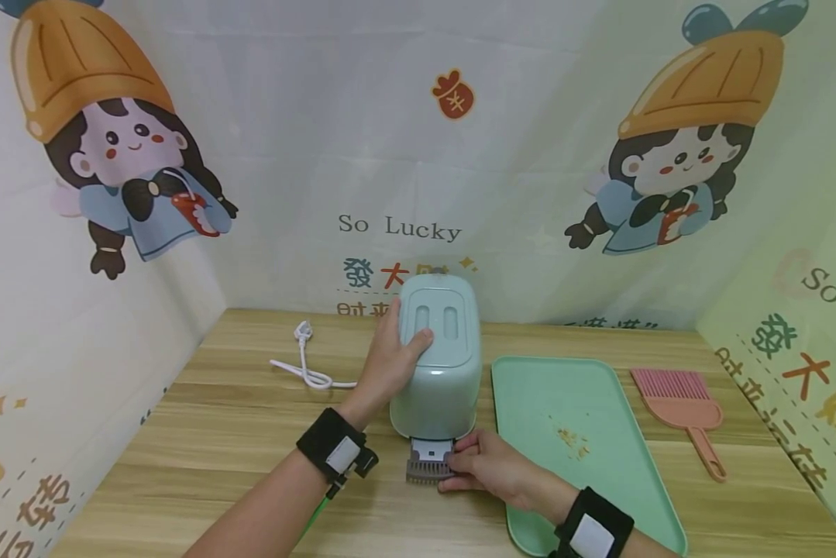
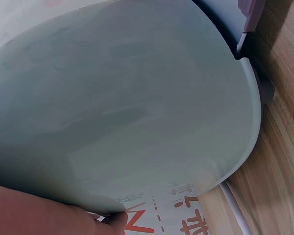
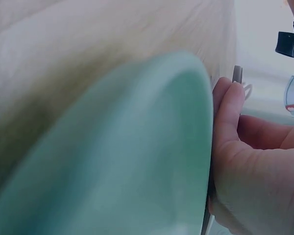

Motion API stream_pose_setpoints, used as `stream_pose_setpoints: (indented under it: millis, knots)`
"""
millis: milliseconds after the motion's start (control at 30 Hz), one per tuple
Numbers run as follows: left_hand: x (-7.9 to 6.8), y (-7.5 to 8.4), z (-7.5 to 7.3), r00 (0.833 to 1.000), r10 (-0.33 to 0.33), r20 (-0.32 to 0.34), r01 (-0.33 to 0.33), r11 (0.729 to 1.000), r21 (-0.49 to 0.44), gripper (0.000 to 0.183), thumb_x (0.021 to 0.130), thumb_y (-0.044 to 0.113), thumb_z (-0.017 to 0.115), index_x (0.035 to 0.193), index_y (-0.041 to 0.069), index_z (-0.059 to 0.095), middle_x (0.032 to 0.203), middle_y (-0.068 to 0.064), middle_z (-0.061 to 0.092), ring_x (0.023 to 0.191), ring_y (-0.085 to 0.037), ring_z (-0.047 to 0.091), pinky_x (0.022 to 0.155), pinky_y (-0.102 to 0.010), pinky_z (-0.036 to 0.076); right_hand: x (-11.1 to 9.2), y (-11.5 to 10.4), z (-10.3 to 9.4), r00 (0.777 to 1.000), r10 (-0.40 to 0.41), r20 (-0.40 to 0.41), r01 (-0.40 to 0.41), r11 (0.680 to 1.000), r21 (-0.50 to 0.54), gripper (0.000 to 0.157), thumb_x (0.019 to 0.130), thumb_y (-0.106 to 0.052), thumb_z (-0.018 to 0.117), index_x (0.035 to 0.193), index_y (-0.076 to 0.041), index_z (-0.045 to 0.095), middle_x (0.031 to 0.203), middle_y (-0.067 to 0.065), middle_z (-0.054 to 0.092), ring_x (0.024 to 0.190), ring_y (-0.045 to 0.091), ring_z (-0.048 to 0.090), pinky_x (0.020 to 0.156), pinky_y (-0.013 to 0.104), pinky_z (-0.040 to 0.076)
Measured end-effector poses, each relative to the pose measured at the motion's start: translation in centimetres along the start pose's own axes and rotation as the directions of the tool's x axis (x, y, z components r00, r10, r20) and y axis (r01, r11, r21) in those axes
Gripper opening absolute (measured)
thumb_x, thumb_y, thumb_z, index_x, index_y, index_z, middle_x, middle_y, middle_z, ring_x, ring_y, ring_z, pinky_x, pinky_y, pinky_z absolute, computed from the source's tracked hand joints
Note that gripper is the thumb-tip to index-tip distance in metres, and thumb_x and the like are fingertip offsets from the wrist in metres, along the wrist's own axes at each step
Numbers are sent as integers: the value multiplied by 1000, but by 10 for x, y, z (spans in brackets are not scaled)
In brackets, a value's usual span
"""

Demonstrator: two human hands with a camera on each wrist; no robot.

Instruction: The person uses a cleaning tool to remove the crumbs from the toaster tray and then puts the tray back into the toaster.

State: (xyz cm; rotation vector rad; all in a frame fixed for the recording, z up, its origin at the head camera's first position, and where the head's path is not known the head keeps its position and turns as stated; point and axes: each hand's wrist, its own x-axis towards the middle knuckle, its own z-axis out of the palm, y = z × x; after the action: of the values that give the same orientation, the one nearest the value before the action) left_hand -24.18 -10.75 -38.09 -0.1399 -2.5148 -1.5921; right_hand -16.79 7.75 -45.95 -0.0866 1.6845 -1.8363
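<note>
A pale green toaster [image 1: 437,395] with a lidded top stands in the middle of the wooden table. My left hand [image 1: 393,353] holds it by its left side, thumb on the lid. At the near end, low down, a crumb tray [image 1: 428,469] with a grey ribbed edge sticks out. My right hand [image 1: 490,469] pinches the right end of that edge between thumb and fingers. In the left wrist view, the toaster's smooth wall [image 2: 122,107] fills most of the picture.
A green serving tray [image 1: 557,395] with crumbs [image 1: 572,442] on it lies to the right, under my right forearm. Beyond it is a pink brush [image 1: 682,407]. A white power cord [image 1: 313,376] with its plug lies left of the toaster. A printed cloth hangs behind the table.
</note>
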Motion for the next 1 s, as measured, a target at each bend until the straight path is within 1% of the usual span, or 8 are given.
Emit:
stream_pose_setpoints:
  millis: [300, 367, 500, 600, 800, 1000]
  knots:
    - [-1, 0, -2, 1000, -2, 3, 2, 1000, -6, 74, 97, 32, 55, 153, 13, 9, 154, -10, 19, 134, -25, 27, 109, -47, 25, -2, -2, 4, 1000, -24, -14, 25, 1000, 13, 33, 90, 10, 52, 113, 11, 28, 93, 20, 53, 85, 28, 65, 83, 37, 53]
    - [-1, 1, -2, 1000, -2, 5, 2, 1000, -10, 75, 97, 32, 55, 153, 13, 9, 154, -10, 19, 134, -24, 27, 109, -47, 25, -1, -3, 5, 999, -26, -27, 26, 1000, -1, 33, 90, 10, 52, 113, 10, 28, 93, 19, 52, 85, 27, 65, 82, 36, 53]
    - [-1, 1, -2, 1000, -6, 4, 6, 1000, -13, 75, 96, 32, 56, 152, 13, 9, 154, -10, 19, 134, -24, 26, 109, -47, 24, 0, -5, 5, 998, -40, -55, 39, 999, -27, 34, 90, 12, 52, 112, 9, 26, 98, 21, 46, 86, 27, 65, 82, 36, 53]
    - [-1, 3, -2, 1000, -4, 2, 4, 1000, -15, 75, 96, 31, 56, 152, 11, 10, 154, -10, 19, 135, -24, 25, 110, -47, 24, 1, -6, 4, 997, -50, -62, 48, 999, -24, 32, 89, 13, 51, 108, 6, 26, 101, 22, 42, 86, 27, 65, 82, 35, 53]
    - [-1, 4, -1, 1000, 7, 6, -7, 1000, -19, 75, 96, 31, 56, 152, 10, 10, 154, -10, 19, 135, -24, 25, 110, -46, 23, 3, -6, 2, 996, -54, -65, 53, 998, -21, 29, 90, 13, 51, 99, 1, 26, 100, 22, 45, 89, 29, 65, 82, 35, 53]
    - [-1, 3, -1, 1000, 6, 7, -6, 1000, -20, 75, 97, 32, 55, 152, 11, 10, 154, -10, 18, 135, -23, 24, 110, -45, 22, 4, -7, 1, 994, -76, -75, 74, 997, -21, 29, 90, 12, 52, 98, 0, 26, 100, 22, 46, 90, 29, 65, 83, 35, 52]
